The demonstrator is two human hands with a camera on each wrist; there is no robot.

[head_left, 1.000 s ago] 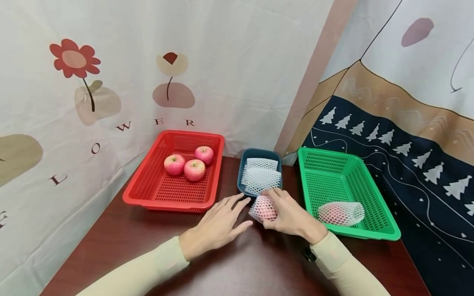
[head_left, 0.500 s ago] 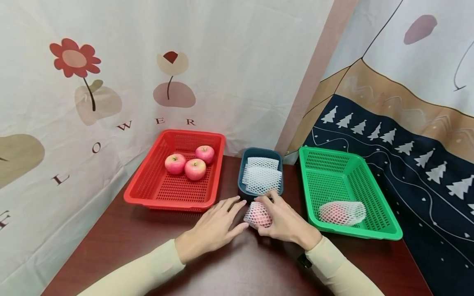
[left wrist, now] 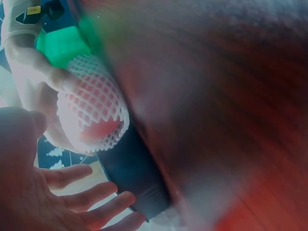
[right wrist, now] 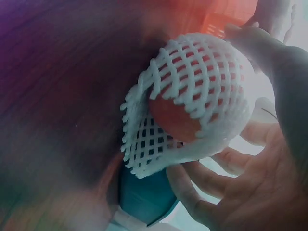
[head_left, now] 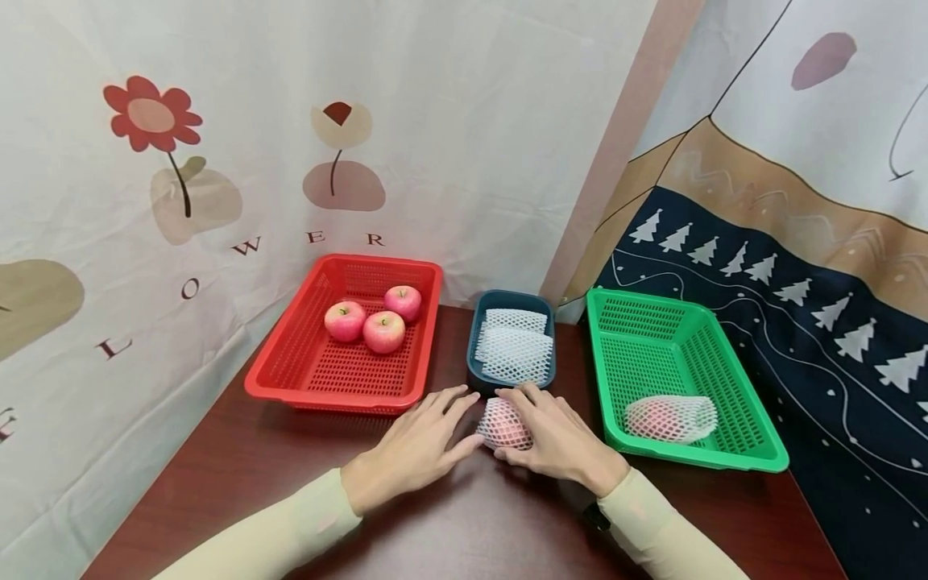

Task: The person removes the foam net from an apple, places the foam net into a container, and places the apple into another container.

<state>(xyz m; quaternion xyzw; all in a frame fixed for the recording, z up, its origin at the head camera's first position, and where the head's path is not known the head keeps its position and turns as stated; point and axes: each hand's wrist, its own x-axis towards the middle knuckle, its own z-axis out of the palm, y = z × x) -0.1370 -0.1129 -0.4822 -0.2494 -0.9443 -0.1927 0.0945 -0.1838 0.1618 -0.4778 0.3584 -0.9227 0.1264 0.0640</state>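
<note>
An apple in a white foam net sleeve (head_left: pixel 505 424) is at the table's middle, in front of the small blue container (head_left: pixel 471 364). My right hand (head_left: pixel 564 435) grips it from the right, thumb on the near side and fingers on the far side. Bare red apple shows at the sleeve's mouth (right wrist: pixel 139 139) in the right wrist view, where a loose flap of net sticks out. My left hand (head_left: pixel 413 451) is to the left of it, fingers spread and holding nothing, thumb tip close beside the net. In the left wrist view the left fingers (left wrist: pixel 91 199) extend towards the container.
A red basket (head_left: pixel 326 400) at the left holds several bare things: pink apples (head_left: pixel 345 321). Foam nets (head_left: pixel 512 354) lie stacked in the blue container. A green basket (head_left: pixel 692 457) at the right holds a netted apple (head_left: pixel 656 419). Curtains (head_left: pixel 471 145) hang behind the table.
My right hand has moved slightly left with the netted apple, closer to my left hand, and its fingers lie further over the net. The left hand stays almost in place, fingers spread.
</note>
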